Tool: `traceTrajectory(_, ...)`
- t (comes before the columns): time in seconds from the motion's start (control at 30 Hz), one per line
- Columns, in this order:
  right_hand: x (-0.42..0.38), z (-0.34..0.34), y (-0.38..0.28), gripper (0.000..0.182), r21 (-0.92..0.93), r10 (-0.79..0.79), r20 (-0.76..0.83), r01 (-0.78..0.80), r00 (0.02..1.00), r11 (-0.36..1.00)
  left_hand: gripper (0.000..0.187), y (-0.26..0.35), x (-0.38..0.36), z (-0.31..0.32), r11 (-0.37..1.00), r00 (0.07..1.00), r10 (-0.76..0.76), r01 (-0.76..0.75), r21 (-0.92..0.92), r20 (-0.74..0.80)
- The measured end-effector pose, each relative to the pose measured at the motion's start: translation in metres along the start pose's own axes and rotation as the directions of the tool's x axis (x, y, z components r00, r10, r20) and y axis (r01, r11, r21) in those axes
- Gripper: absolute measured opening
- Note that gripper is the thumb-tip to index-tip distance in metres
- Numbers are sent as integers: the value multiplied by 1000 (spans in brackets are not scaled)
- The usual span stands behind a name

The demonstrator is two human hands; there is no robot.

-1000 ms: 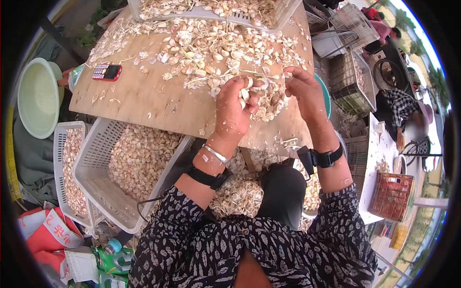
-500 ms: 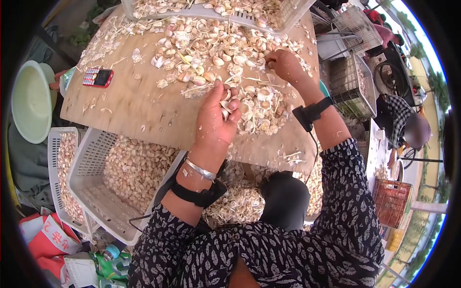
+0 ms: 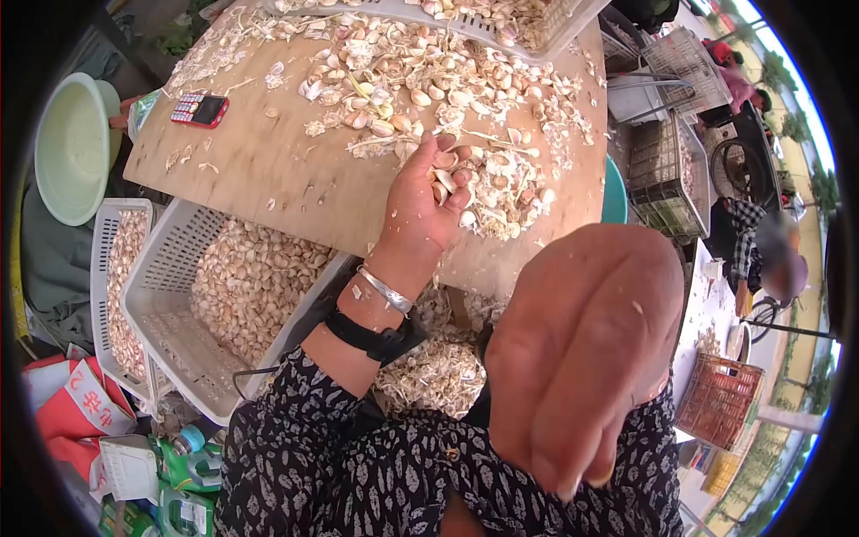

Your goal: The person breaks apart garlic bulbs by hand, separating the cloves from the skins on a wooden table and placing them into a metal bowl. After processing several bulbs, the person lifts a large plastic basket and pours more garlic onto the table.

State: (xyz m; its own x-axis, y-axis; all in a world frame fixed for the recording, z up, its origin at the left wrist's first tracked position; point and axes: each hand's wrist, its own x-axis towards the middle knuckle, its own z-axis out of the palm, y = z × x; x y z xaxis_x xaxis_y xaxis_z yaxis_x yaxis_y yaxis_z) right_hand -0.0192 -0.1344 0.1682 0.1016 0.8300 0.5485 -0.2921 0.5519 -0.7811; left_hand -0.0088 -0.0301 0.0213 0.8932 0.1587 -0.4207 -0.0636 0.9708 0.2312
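Note:
My left hand (image 3: 417, 208) is palm up at the near edge of the wooden board, its fingers curled around several garlic cloves (image 3: 445, 177). Just right of it lies a heap of cloves and papery skins (image 3: 506, 188). My right hand (image 3: 582, 349) is raised close to the camera, large in view and off the board. Its fingers are bent and pressed together with the tips pointing down; whatever they may hold is hidden. Farther back, more loose garlic cloves (image 3: 434, 92) are spread over the board (image 3: 295, 188).
A white crate (image 3: 165, 295) filled with cloves stands below the board's left edge, and another crate (image 3: 546, 49) rests at its far end. A red phone (image 3: 199, 110) lies on the board. Green basins (image 3: 73, 148) are at left. Another person (image 3: 747, 242) sits at right.
My right hand has left the garlic on the board and come up close to the camera. My left hand still holds cloves. The view has shifted slightly.

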Motion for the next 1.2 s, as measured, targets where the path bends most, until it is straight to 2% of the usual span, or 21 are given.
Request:
traceTrajectory(0.03,10,10,11,11,239,-339,203,289,919,927,20,0,1,-4,1000,996,-20,20,-3,90)
traceTrajectory(0.07,10,10,10,11,242,-348,201,298,916,923,20,-3,2,-6,1000,995,-23,24,-9,94)
traceTrajectory(0.2,5,10,8,13,-14,-210,91,212,973,977,19,-4,1,-8,1000,997,-27,28,-12,77)
traceTrajectory(0.33,5,0,14,15,-221,-98,-46,86,994,971,22,5,-3,-6,999,997,-43,44,-21,62)
traceTrajectory(0.43,8,-16,11,17,-377,13,-140,-65,990,924,30,11,-6,-6,997,998,19,-15,-69,66)
traceTrajectory(0.47,9,-21,9,17,-427,47,-179,-121,983,896,38,16,-7,-4,990,997,-74,70,-119,-29)
traceTrajectory(0.5,12,-27,7,18,-476,82,-211,-175,974,862,38,20,-12,5,990,998,-67,63,-129,-22)
traceTrajectory(0.53,8,-56,22,15,-860,-2,-260,-231,966,454,38,22,-21,17,988,998,19,-29,-153,-68)
traceTrajectory(0.57,-1,-83,40,14,-873,-56,-365,-321,929,367,39,24,-25,22,979,988,96,-115,-170,-118)
traceTrajectory(0.6,-12,-119,54,14,-758,-133,-606,-518,784,396,34,28,-18,9,986,997,47,-55,-154,-57)
traceTrajectory(0.63,-17,-152,58,17,-534,-139,-839,-750,526,390,34,33,-9,-5,984,997,51,-60,-166,-53)
traceTrajectory(0.7,-33,-215,77,19,-675,-210,-723,-738,658,12,26,39,3,-27,988,998,30,-21,-150,61)
traceTrajectory(0.77,-28,-237,96,21,-585,-40,-769,-727,638,-359,20,40,-4,-14,985,999,30,-26,-172,21)
traceTrajectory(0.8,-32,-238,104,22,-684,-70,-633,-599,771,-415,20,40,-7,-8,989,999,49,-51,-141,-13)
traceTrajectory(0.93,-33,-232,103,25,-730,-103,-597,-592,796,-341,20,41,-8,-8,990,994,99,-102,-100,-36)
traceTrajectory(1.0,-34,-207,82,26,-597,-114,-795,-802,596,-26,21,38,-8,-7,993,995,80,-85,-85,-55)
traceTrajectory(1.03,-36,-192,71,26,-594,-124,-795,-803,594,-37,21,36,-7,-8,995,994,73,-79,-69,-80)
traceTrajectory(1.07,-38,-175,62,26,-544,-60,-827,-768,560,338,22,35,-7,-9,995,995,69,-73,-63,-70)
traceTrajectory(1.1,-39,-154,54,27,-399,22,-836,-634,549,663,22,35,-7,-12,995,996,64,-68,-71,-62)
traceTrajectory(1.17,-22,-84,34,33,-369,12,-725,-403,689,837,21,34,-6,-13,992,997,82,-83,-90,-16)
traceTrajectory(1.2,-14,-44,26,33,-358,-38,-614,-235,788,903,21,32,-14,-3,987,986,141,-147,-63,-93)
